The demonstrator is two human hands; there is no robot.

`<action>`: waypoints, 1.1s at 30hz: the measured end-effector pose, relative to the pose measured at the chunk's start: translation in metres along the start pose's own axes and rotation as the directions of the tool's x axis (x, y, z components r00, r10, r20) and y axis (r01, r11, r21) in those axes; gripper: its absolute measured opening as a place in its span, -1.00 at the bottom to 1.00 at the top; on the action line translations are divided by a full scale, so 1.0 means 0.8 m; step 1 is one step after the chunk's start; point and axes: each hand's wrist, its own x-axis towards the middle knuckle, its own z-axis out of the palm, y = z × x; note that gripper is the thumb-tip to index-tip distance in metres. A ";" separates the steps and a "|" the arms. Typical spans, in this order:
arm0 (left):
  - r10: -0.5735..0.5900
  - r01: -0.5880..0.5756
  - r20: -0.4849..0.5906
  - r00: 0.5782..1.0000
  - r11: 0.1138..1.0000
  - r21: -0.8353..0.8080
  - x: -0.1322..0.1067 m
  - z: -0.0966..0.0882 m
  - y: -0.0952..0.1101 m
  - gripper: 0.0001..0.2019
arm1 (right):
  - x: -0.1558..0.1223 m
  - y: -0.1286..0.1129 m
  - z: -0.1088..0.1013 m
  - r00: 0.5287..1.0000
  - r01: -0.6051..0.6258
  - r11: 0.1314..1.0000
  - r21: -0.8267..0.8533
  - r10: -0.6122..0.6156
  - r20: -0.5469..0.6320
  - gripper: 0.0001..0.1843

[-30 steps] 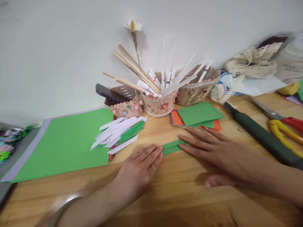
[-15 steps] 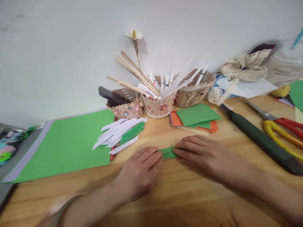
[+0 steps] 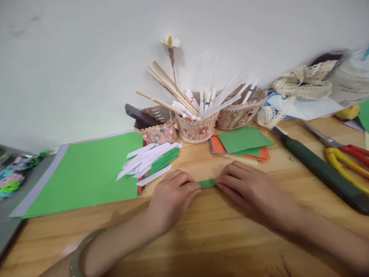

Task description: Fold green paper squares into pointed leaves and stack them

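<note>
the background is filled by a pale wall; below it, a wooden tabletop is spread with paper and craft things; its left side is covered by a large green sheet, under which a lavender edge is shown.

the left hand and the right hand are held over the middle of the tabletop, a short gap being left between them; the grip of each is closed by bent fingers, one end of a green strip being grasped on either side; a bracelet is worn on the left forearm.

at the right, a dark green tool is laid aslant, and beside it scissors with red and yellow handles are seen; along the wall, three decorated baskets are lined up, filled with sticks and pens; cream lace is heaped to their right, near what is probably a clear cup, blurred.

green and orange cards are stacked before the baskets; white paper strips are piled partly on the green sheet; a white flower is raised above the sticks.

the green strip is stretched between the fingertips; a ring is worn on the left hand.
</note>
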 end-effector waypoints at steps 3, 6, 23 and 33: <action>-0.196 0.206 0.072 0.978 0.961 -0.185 0.003 -0.004 0.001 -0.88 | 0.001 0.002 0.002 0.996 -0.091 0.991 0.101 0.090 0.007 -0.78; -0.342 0.376 0.175 0.923 0.896 -0.237 0.007 -0.007 0.006 -0.89 | 0.001 0.005 0.004 0.985 -0.171 0.975 0.141 0.168 0.032 -0.86; -0.306 0.337 0.193 0.932 0.929 -0.153 0.006 -0.006 0.010 -0.93 | 0.002 0.007 0.001 0.989 -0.133 0.984 0.119 0.123 0.085 -0.93; -0.229 0.272 0.184 0.956 0.928 -0.257 0.003 -0.005 0.021 -0.93 | 0.003 -0.018 0.000 0.999 0.051 0.983 0.177 -0.050 -0.007 -0.84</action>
